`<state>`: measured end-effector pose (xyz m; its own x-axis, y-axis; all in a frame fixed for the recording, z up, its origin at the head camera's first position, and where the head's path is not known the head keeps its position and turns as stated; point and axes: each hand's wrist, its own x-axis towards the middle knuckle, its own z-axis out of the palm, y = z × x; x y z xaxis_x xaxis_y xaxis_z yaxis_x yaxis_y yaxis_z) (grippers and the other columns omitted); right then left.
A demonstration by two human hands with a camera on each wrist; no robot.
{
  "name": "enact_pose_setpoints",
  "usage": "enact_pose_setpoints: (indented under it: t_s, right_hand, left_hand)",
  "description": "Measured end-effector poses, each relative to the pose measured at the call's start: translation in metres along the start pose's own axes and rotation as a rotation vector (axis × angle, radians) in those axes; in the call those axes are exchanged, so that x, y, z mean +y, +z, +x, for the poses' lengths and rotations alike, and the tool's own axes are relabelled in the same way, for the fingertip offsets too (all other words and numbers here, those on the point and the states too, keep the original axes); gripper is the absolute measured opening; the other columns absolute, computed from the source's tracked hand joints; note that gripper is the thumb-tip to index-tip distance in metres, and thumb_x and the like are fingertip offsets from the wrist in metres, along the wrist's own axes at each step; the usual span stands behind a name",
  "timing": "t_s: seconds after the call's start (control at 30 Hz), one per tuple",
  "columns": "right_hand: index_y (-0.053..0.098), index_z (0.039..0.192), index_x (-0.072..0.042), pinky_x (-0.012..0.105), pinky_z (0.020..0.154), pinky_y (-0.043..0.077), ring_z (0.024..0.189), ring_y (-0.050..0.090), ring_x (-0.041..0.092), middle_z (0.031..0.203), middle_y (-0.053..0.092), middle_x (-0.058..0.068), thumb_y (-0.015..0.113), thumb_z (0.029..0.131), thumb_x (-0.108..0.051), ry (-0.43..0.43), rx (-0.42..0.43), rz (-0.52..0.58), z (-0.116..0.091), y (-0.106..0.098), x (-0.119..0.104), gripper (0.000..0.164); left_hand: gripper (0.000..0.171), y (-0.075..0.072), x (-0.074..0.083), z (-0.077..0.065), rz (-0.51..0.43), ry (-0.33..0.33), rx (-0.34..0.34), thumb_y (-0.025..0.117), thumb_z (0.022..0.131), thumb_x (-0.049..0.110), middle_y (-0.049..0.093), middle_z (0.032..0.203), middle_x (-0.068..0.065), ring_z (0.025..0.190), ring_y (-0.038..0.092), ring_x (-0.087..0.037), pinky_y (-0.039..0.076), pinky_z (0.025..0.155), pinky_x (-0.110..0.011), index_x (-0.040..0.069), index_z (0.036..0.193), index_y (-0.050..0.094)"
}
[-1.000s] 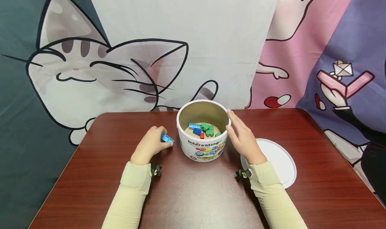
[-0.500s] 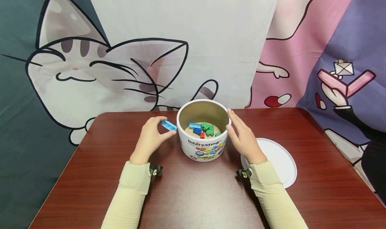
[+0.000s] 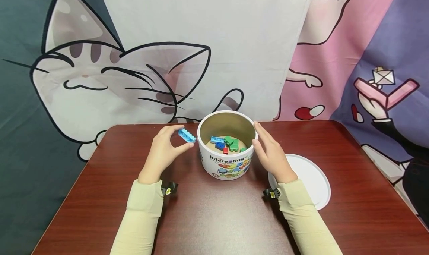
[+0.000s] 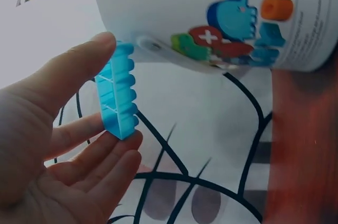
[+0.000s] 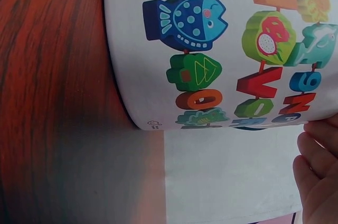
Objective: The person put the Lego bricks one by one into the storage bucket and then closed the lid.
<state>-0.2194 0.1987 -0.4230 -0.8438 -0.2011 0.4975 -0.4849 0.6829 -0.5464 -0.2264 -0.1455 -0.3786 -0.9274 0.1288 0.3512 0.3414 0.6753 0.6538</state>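
Observation:
In the head view, my left hand (image 3: pixel 161 150) pinches a light blue toy brick (image 3: pixel 187 135) between thumb and fingers, just left of the bucket's rim. The left wrist view shows that brick (image 4: pixel 117 92) upright, its studs facing the bucket wall. A round white bucket (image 3: pixel 226 167) with printed pictures stands on the table. Inside it lie green bricks (image 3: pixel 233 146), a light blue brick (image 3: pixel 217 139), a dark blue brick (image 3: pixel 220 146) and a red brick (image 3: pixel 225 150). With straight fingers my right hand (image 3: pixel 273 154) rests against the bucket's right side; the right wrist view shows its fingers (image 5: pixel 317 150) at the wall.
A round white lid (image 3: pixel 313 180) lies on the brown table (image 3: pixel 214 217), partly under my right forearm. Behind the table's far edge hangs a printed cloth (image 3: pixel 234 53) with a cartoon cat.
My left hand has lifted the light blue brick from low over the table up to about the height of the bucket's rim. My right hand has stayed at the bucket.

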Motion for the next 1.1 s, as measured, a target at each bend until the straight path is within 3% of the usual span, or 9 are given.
enact_pose_setpoints:
  t_s: [0.47, 0.9, 1.1]
  right_hand:
    - [0.038, 0.157, -0.012, 0.049, 0.118, 0.031, 0.146, 0.039, 0.027, 0.16, 0.04, 0.009, 0.051, 0.106, -0.03, -0.007, 0.011, 0.007, 0.0, 0.0, -0.001, 0.056]
    - [0.038, 0.157, -0.011, 0.049, 0.118, 0.032, 0.145, 0.039, 0.027, 0.16, 0.04, 0.008, 0.052, 0.106, -0.027, -0.007, 0.022, 0.012, -0.001, 0.0, 0.0, 0.056]
    - [0.037, 0.158, -0.012, 0.048, 0.118, 0.031, 0.146, 0.039, 0.027, 0.16, 0.039, 0.007, 0.052, 0.106, -0.028, -0.006, 0.011, 0.015, -0.001, 0.001, 0.0, 0.056]
  left_hand:
    - [0.059, 0.01, 0.017, -0.004, -0.141, 0.12, 0.105, 0.088, 0.08, 0.023, 0.061, 0.129, -0.013, 0.117, 0.062, -0.028, 0.051, 0.102, -0.042, 0.005, 0.131, 0.065]
    - [0.054, 0.029, 0.035, -0.006, -0.262, 0.191, 0.115, 0.083, 0.086, 0.018, 0.062, 0.129, -0.013, 0.119, 0.063, -0.022, 0.05, 0.101, -0.029, 0.001, 0.133, 0.063]
    - [0.055, 0.038, 0.043, -0.005, -0.242, 0.219, 0.108, 0.083, 0.086, 0.019, 0.062, 0.128, -0.015, 0.117, 0.064, -0.025, 0.051, 0.1, -0.031, 0.0, 0.134, 0.062]
